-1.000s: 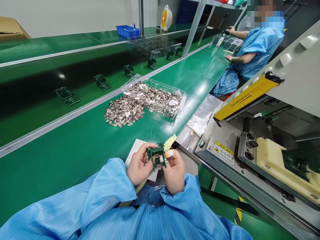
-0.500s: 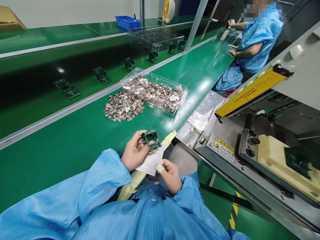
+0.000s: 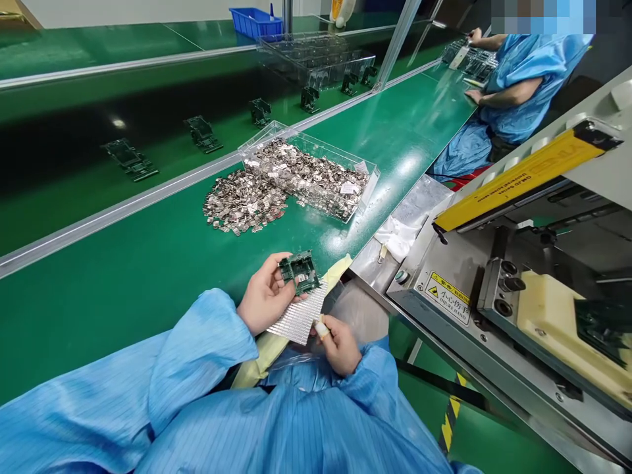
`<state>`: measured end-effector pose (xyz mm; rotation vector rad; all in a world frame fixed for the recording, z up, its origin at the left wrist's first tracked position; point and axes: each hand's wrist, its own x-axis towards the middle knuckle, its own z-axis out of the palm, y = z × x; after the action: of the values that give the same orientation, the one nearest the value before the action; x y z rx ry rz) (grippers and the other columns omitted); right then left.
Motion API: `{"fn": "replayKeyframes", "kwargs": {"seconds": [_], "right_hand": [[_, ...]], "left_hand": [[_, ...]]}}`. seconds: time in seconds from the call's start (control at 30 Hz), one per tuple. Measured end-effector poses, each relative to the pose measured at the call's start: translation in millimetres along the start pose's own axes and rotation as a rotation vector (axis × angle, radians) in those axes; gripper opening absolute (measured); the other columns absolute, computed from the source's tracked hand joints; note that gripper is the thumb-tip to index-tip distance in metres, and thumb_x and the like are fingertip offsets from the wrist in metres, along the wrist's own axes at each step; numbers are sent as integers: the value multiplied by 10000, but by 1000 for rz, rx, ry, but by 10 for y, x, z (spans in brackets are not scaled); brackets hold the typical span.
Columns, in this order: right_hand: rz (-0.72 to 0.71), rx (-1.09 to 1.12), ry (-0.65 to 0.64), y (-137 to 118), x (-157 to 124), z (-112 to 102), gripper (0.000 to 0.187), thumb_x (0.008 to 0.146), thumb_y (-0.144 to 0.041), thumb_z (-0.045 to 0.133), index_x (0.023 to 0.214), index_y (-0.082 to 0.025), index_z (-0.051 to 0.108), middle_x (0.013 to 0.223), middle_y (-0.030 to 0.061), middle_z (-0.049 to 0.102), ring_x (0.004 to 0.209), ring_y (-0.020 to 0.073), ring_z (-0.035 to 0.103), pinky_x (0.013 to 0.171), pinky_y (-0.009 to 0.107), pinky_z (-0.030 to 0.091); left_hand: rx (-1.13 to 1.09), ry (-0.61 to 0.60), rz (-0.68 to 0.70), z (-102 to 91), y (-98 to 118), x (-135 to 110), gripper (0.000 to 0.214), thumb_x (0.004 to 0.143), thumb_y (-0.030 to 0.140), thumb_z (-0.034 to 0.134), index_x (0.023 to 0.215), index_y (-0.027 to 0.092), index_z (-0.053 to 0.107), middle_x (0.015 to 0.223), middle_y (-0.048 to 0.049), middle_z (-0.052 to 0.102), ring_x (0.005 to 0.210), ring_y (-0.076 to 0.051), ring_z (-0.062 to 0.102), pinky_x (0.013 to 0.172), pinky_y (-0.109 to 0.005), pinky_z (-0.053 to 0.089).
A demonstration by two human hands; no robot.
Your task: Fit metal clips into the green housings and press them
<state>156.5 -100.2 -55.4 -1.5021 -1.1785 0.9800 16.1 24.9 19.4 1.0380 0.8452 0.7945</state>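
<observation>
A small green circuit-board assembly [image 3: 299, 272] is gripped at its edge by the fingers of the left hand [image 3: 264, 299] and held tilted just above the near rim of the green bench mat [image 3: 148, 276]. Directly below the assembly lies a silvery gridded sheet [image 3: 299, 318], its far end under the assembly. The right hand [image 3: 340, 342] is curled at the near right corner of that sheet, thumb and taped fingertip pinched together; whether a piece has been picked off cannot be told. The step in hand appears to be the lifting of a small piece from the sheet for fitting to the assembly. It would best be done with the assembly kept steady and level, held by its edges only, and the piece peeled slowly. Beyond the assembly, a heap of small metal parts [image 3: 244, 204] lies beside a clear tray [image 3: 368, 187].
</observation>
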Motion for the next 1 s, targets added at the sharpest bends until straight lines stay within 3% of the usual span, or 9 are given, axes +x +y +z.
{"fn": "replayKeyframes", "kwargs": {"seconds": [0.1, 0.23, 0.33, 0.43, 0.57, 0.67, 0.77, 0.9, 1.0], "right_hand": [[60, -45, -9, 30, -20, -67, 137, 776, -174, 568, 760, -232, 691, 575, -37, 639, 436, 123, 553, 455, 228, 433], [98, -93, -1, -36, -37, -188, 300, 743, -133, 607, 1014, -252, 659, 543, -68, 653, 439, 145, 606, 472, 237, 486], [132, -27, 62, -232, -39, -305, 62, 776, -241, 669, 813, -227, 621, 612, -23, 683, 517, 173, 666, 497, 263, 540], [161, 101, 180, -518, -21, -383, 208, 762, -365, 741, 724, -198, 623, 626, 7, 677, 516, 179, 669, 487, 272, 567], [54, 92, 251, -818, 41, -359, 177, 810, -355, 712, 846, -182, 701, 764, 54, 729, 612, 184, 700, 567, 277, 597], [-24, 45, 194, -891, 122, -293, 161, 894, -318, 604, 944, -201, 703, 814, 58, 724, 671, 182, 692, 602, 287, 592], [-151, -79, 207, -901, 223, -238, 112, 896, -243, 588, 920, -222, 695, 817, 37, 678, 719, 170, 650, 648, 286, 557], [-341, -223, 292, -913, 325, -154, 109, 849, -159, 607, 883, -229, 683, 1040, 60, 626, 984, 205, 602, 882, 355, 497], [-356, -257, 291, -912, 355, -61, 134, 841, -137, 597, 891, -231, 677, 1214, 78, 590, 1162, 237, 543, 1033, 429, 403]], "left_hand": [[9, -17, 1, 6, 19, -10, 547, 699, 372, 782, 1101, 188, 461, 865, -10, 689, 615, -145, 702, 585, -252, 603], [0, -33, 20, -5, -1, -5, 535, 720, 377, 771, 1110, 188, 457, 897, -29, 698, 638, -156, 709, 569, -241, 585], [-34, -29, 54, -12, -38, -4, 539, 721, 362, 776, 1118, 194, 452, 889, -25, 685, 656, -157, 704, 564, -237, 575], [-51, -51, 82, -4, -62, -19, 512, 748, 334, 756, 1129, 195, 444, 832, -6, 661, 633, -141, 683, 567, -232, 561], [-66, -81, 116, 22, -62, -60, 466, 783, 305, 721, 1138, 188, 444, 845, -14, 648, 683, -134, 663, 627, -246, 567], [-88, -98, 121, 36, -54, -87, 432, 807, 304, 693, 1142, 184, 449, 897, -34, 653, 718, -129, 647, 662, -254, 570], [-91, -113, 123, 36, -63, -97, 419, 816, 296, 682, 1154, 189, 458, 927, -41, 653, 749, -137, 645, 661, -248, 565], [-50, -139, 163, 18, -109, -97, 387, 845, 282, 643, 1179, 195, 467, 906, -28, 627, 761, -138, 637, 676, -247, 554], [8, -164, 207, 2, -142, -107, 345, 892, 275, 588, 1202, 196, 461, 858, -13, 616, 732, -120, 615, 683, -225, 529]]}}
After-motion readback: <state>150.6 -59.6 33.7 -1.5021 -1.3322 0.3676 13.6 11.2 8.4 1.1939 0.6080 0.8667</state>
